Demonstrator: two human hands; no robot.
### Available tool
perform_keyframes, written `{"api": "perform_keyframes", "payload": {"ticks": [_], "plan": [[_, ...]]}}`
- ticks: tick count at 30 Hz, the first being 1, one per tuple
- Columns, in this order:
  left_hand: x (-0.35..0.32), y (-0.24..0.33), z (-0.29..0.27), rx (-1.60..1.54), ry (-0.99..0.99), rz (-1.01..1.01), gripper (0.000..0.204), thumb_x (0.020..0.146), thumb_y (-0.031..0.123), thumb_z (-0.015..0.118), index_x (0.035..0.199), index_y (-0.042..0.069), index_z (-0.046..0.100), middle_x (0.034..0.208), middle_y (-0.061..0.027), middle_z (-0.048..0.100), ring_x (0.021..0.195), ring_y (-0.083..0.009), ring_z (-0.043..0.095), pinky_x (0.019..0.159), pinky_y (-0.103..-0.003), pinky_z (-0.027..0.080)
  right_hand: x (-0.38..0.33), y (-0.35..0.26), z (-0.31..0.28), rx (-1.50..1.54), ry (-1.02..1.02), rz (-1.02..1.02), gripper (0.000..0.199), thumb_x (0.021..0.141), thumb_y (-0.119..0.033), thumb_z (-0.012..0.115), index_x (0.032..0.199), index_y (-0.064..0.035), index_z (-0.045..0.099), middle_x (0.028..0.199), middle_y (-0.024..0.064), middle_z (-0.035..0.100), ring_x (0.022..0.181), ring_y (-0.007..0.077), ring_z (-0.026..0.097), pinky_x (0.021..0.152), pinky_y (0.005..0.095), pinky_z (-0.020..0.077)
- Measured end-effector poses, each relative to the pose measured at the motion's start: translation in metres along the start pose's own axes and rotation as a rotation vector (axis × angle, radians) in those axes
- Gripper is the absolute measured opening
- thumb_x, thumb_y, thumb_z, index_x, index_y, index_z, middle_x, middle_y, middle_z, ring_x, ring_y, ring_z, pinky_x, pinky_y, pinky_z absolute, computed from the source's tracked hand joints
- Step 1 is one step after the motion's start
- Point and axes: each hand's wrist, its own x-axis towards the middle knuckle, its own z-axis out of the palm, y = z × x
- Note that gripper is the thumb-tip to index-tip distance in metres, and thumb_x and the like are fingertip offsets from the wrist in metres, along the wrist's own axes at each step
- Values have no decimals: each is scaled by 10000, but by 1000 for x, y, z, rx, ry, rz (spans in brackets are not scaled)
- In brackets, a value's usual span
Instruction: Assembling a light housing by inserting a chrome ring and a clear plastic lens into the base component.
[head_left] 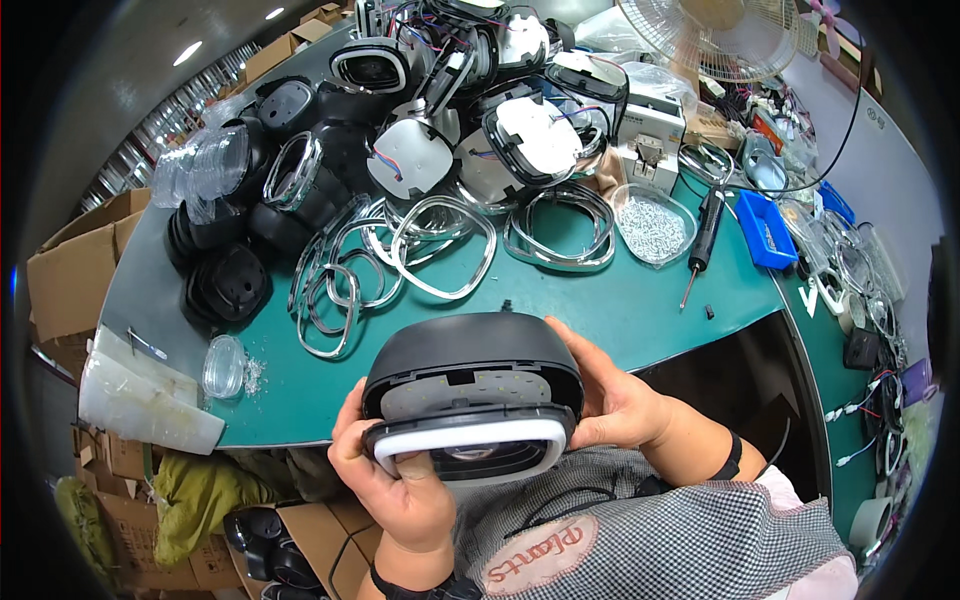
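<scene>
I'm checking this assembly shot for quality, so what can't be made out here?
Head view only:
- Rear of the black lamp housing: faces away.
- Left hand fingers: behind the housing; thumb covers part of the white ring.
- Right hand fingertips: behind the housing's side.
- Screws in the clear tray: too small to count.

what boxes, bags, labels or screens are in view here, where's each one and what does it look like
Cardboard boxes: brown, open, left of the green table.
More cardboard boxes: brown, beyond the table's far left edge.
Clear plastic bag: crumpled, far side, under the fan.
White box-shaped unit: behind the tray of screws.
Oval patch: pinkish, on the checked apron.
No screens visible.
</scene>
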Motion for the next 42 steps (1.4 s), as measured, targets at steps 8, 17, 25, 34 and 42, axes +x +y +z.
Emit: {"api": "perform_keyframes", "payload": {"ticks": [8, 17, 25, 34, 42], "plan": [[6, 3, 3, -32, -47, 100, 444, 960, 220, 570, 1255, 56, 283, 1403, -326, 334, 1236, -322, 483, 1006, -375, 432, -2, 6, -4, -48, -54, -36, 1062, 783, -178, 798, 1531, -95, 49, 1532, 163, 204, 1387, 288, 303, 980, 394, 472], [2, -4, 12, -47, 35, 61, 428, 964, 137, 546, 1276, 51, 265, 1360, -299, 372, 1232, -322, 477, 1001, -378, 440, -2, 8, 13, -188, -71, -49, 1230, 702, -335, 844, 1527, -80, -32, 1500, 215, 232, 1385, 323, 285, 1080, 421, 329], [5, -6, 3, -111, -138, -205, 681, 897, 173, 616, 1425, -7, 225, 1347, -205, 419, 1224, -269, 464, 1054, -380, 360, 9, 10, 28, -227, 185, -89, 1128, 738, -403, 777, 1506, -3, 54, 1479, 219, 270, 1375, 304, 294, 1138, 401, 205], [6, -12, -1, -467, -307, -644, 702, 741, -24, 533, 1399, -27, 287, 1261, -170, 521, 1169, -252, 525, 1034, -379, 399, 10, 20, 13, -375, 273, 152, 886, 813, -260, 684, 1478, 39, 181, 1422, 213, 387, 1326, 282, 388, 1103, 385, 302], [-5, -14, 5, -489, -307, -641, 715, 767, -23, 551, 1418, -19, 255, 1286, -177, 500, 1185, -255, 514, 1045, -391, 393, 3, 18, 15, -479, 342, 118, 778, 809, -168, 652, 1451, 19, 254, 1364, 209, 444, 1277, 283, 438, 1079, 391, 339]]}}
